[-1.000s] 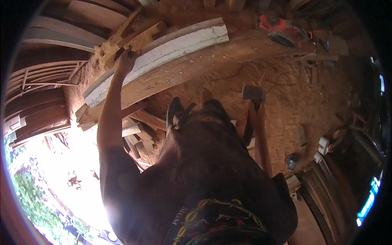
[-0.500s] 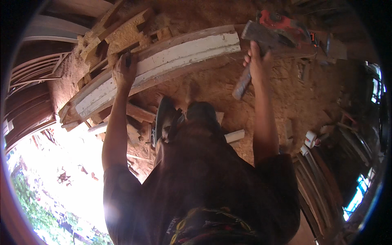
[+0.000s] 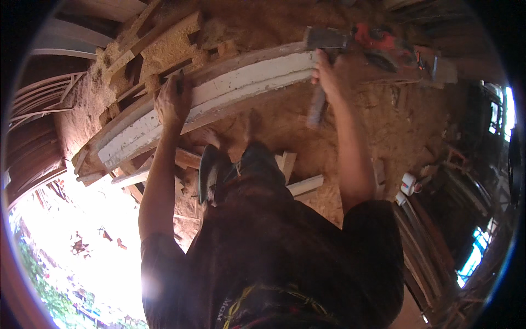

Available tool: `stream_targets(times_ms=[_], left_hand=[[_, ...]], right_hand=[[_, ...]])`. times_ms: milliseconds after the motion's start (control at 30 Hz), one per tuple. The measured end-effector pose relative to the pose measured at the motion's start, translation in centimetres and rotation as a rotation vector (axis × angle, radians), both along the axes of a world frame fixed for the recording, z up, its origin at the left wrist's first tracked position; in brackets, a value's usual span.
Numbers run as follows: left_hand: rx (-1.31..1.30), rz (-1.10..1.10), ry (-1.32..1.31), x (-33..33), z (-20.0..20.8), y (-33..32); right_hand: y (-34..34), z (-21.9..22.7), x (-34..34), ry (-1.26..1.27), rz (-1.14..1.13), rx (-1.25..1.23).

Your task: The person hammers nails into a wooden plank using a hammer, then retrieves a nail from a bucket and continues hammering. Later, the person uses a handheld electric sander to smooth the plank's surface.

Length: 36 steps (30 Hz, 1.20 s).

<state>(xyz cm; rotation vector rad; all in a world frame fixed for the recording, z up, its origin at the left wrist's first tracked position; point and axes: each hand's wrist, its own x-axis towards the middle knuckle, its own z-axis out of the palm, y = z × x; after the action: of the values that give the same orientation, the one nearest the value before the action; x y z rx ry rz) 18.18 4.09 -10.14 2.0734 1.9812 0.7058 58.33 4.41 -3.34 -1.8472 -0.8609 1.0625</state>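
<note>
A long wooden beam (image 3: 246, 77) with a pale, whitish face lies slantwise in front of me. My left hand (image 3: 173, 104) is closed over its left part, around a slim dark tool (image 3: 181, 77) like a chisel. Most of that tool is hidden by the fingers. My right hand (image 3: 329, 77) grips a hammer (image 3: 324, 38) with a broad, blocky dark head, held by the beam's right end. Its greyish handle (image 3: 316, 109) points down toward me and is slightly blurred.
A red and black power tool (image 3: 378, 41) sits beyond my right hand. Notched wood pieces (image 3: 170, 49) covered in sawdust lie past the beam's left part. Offcuts (image 3: 306, 185) are scattered near my feet. Long boards (image 3: 419, 241) lie at the right, by a white object (image 3: 408, 184).
My right hand and the hammer have moved left, toward the beam's end. My left hand has shifted slightly right, still closed on the slim tool. The view has tilted a little.
</note>
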Motion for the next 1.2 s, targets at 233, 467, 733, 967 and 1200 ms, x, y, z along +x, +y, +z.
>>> stream_targets(times_ms=[233, 467, 733, 967, 1200], left_hand=[[-0.013, -0.026, -0.167, -0.8, -0.3, -0.4], [0.1, 0.697, -0.699, -19.5, 0.8, -8.0], [0.054, 0.889, -0.871, -26.5, -5.2, -18.1], [-0.026, 0.888, -0.642, -24.7, -1.8, -17.1], [0.026, 0.83, -0.691, -26.4, -3.8, -17.7]], right_hand=[[-1.3, -0.9, -17.5, -0.226, 0.429, -0.049], [-2.7, 0.7, -12.2, -0.006, 0.123, -0.008], [-3.4, -1.3, -30.2, -0.108, 0.51, -0.046], [-3.0, -6.4, -47.4, -0.259, 0.833, 0.283], [-2.1, -5.6, -48.4, -0.406, 0.889, 0.342]])
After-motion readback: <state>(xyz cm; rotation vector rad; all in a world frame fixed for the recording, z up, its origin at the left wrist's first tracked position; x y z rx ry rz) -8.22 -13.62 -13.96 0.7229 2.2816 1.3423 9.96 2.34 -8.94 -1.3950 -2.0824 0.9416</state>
